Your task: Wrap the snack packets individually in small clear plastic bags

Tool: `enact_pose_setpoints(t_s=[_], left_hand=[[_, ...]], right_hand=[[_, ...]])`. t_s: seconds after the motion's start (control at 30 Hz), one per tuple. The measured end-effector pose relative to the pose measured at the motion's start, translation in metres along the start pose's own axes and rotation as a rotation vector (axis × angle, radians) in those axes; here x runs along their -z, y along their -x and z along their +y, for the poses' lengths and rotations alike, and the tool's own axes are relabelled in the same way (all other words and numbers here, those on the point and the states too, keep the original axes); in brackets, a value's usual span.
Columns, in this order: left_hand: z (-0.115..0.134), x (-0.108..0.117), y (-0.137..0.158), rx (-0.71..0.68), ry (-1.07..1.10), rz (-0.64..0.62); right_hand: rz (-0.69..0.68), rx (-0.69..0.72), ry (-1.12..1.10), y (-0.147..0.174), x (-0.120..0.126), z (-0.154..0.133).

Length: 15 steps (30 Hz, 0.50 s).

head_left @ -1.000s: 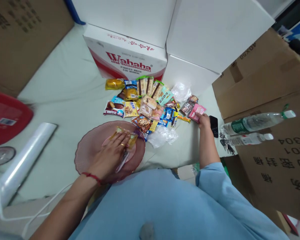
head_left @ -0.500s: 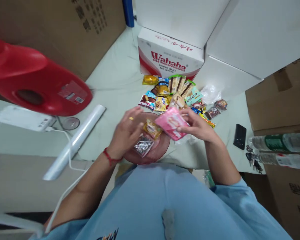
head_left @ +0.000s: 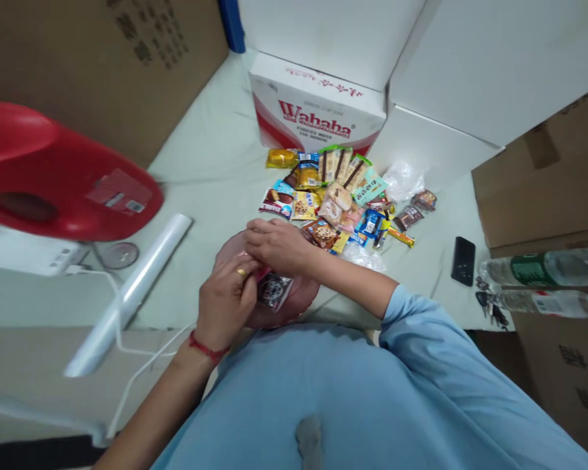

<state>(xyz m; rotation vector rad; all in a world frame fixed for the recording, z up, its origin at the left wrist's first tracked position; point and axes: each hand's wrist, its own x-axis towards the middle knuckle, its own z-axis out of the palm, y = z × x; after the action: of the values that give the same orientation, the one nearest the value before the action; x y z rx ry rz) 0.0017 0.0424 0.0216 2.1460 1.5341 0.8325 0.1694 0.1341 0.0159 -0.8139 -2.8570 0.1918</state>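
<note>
A translucent reddish plate lies on the table close in front of me. Over its left part, my left hand is closed with curled fingers on a pink snack packet, of which only a sliver shows. My right hand reaches across the plate, its fingers bent down on the same packet from the far side. Just right of my left fingers, a dark patterned packet in clear wrapping rests on the plate. The golden packet on the plate is hidden by my hands.
Several wrapped snacks are heaped beyond the plate, before a Wahaha carton. On the left are a red jug and a clear film roll. A phone, keys and plastic bottles lie right.
My right hand has carried the pink packet leftward over the plate, and my left hand has closed on it too. The view has shifted slightly to the right.
</note>
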Motion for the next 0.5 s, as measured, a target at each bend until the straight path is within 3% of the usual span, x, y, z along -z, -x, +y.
enact_pose_setpoints(t_s=[0.07, 0.13, 0.2, 0.3, 0.33, 0.4, 0.5], left_hand=[[-0.011, -0.015, 0.000, -0.051, -0.020, -0.123], [-0.020, -0.029, 0.000, -0.077, -0.047, -0.198], [-0.027, -0.039, 0.000, -0.092, -0.071, -0.229], [-0.032, -0.045, -0.001, -0.119, -0.086, -0.227], [-0.033, -0.046, -0.001, -0.131, -0.088, -0.221], [-0.033, -0.046, -0.001, -0.156, -0.090, -0.211], [-0.032, -0.045, -0.003, -0.175, -0.096, -0.212]], right_hand=[[0.144, -0.112, -0.038, 0.025, 0.003, 0.011], [0.363, -0.333, -0.128, 0.065, 0.010, 0.032], [0.617, -0.613, -0.205, 0.119, 0.020, 0.058], [0.905, -1.209, -0.162, 0.210, 0.038, 0.099], [0.931, -1.414, -0.127, 0.238, 0.043, 0.111], [0.823, -1.757, -0.198, 0.282, 0.047, 0.132], [0.685, -1.880, -0.349, 0.312, 0.041, 0.156]])
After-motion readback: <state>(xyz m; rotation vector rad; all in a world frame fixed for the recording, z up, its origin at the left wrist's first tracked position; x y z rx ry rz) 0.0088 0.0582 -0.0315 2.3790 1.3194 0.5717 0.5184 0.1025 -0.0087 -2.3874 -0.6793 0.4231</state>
